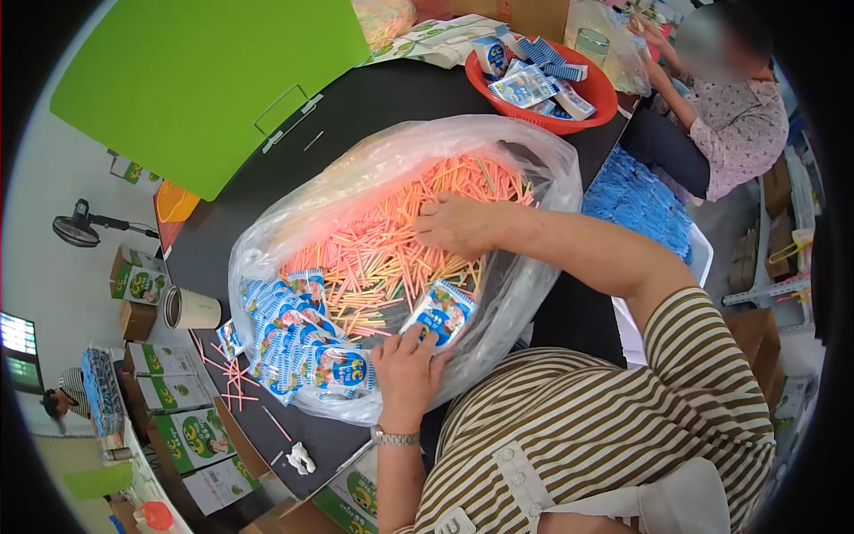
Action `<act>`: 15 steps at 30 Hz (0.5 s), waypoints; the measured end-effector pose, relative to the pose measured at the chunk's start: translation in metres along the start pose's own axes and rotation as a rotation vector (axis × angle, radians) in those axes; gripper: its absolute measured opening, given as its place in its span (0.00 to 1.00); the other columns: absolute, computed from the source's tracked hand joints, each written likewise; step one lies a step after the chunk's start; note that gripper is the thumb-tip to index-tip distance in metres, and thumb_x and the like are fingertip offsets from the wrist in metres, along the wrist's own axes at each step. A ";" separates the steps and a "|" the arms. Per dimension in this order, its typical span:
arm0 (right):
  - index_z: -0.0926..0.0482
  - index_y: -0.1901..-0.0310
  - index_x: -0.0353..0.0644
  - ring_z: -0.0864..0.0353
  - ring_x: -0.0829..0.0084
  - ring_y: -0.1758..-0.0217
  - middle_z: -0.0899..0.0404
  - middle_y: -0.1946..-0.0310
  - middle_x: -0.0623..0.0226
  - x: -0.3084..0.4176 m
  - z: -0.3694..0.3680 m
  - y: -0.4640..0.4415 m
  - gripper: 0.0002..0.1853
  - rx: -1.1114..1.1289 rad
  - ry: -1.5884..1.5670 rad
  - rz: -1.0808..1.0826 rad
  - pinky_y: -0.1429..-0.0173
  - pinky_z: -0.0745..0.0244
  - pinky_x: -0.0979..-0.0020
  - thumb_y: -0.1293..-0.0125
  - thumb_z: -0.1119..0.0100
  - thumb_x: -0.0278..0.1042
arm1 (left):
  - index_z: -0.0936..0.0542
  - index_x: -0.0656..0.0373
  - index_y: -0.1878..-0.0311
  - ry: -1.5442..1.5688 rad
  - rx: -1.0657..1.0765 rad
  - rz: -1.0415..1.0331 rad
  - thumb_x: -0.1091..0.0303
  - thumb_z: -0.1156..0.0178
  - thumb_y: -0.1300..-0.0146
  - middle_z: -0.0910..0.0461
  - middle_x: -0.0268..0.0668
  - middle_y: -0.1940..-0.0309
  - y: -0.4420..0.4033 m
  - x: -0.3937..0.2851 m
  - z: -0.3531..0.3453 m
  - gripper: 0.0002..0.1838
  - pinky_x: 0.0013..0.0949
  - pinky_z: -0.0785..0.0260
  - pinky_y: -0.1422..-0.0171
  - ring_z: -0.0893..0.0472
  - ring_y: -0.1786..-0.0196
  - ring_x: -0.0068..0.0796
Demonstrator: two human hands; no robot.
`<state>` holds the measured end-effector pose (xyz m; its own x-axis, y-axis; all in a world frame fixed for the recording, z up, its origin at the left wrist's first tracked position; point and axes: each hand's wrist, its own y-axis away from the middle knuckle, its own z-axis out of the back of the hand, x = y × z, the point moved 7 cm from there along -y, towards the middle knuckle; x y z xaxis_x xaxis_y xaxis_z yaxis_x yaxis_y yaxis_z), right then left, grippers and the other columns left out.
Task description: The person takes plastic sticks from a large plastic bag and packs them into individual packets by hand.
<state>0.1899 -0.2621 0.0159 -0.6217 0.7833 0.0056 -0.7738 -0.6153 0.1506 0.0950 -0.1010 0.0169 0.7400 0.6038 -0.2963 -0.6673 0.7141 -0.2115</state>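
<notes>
A large clear plastic bag (342, 191) lies spread open, holding a heap of thin pink, yellow and green sticks (382, 236). My right hand (458, 224) is on the heap, its fingers curled down among the sticks; the fingertips are partly hidden. My left hand (409, 374), with a watch at the wrist, grips the lower edge of a blue-and-white printed packet (443, 313). That packet lies tilted on the near side of the heap. Left of this hand, several similar packets (302, 343) are piled inside the bag.
A red basket (605, 111) of packets stands at the back right of the black table (356, 102). Nearby are a green board (213, 80), a cup (197, 310), loose pink sticks (236, 387) and crumpled white tissue (301, 458). Another person (738, 133) sits at the right.
</notes>
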 end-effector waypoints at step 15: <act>0.24 0.65 0.45 0.31 0.71 0.51 0.28 0.64 0.70 0.011 -0.004 0.023 0.08 -0.487 0.253 0.077 0.44 0.39 0.61 0.47 0.47 0.35 | 0.20 0.53 0.56 0.127 -0.033 0.012 0.59 0.31 0.52 0.23 0.37 0.53 -0.003 0.006 0.004 0.19 0.42 0.40 0.51 0.26 0.57 0.40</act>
<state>0.1648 -0.2684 0.0150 -0.6418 0.7256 -0.2483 -0.6544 -0.6869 -0.3161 0.1022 -0.0979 0.0198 0.7166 0.5610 -0.4145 -0.6802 0.6936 -0.2372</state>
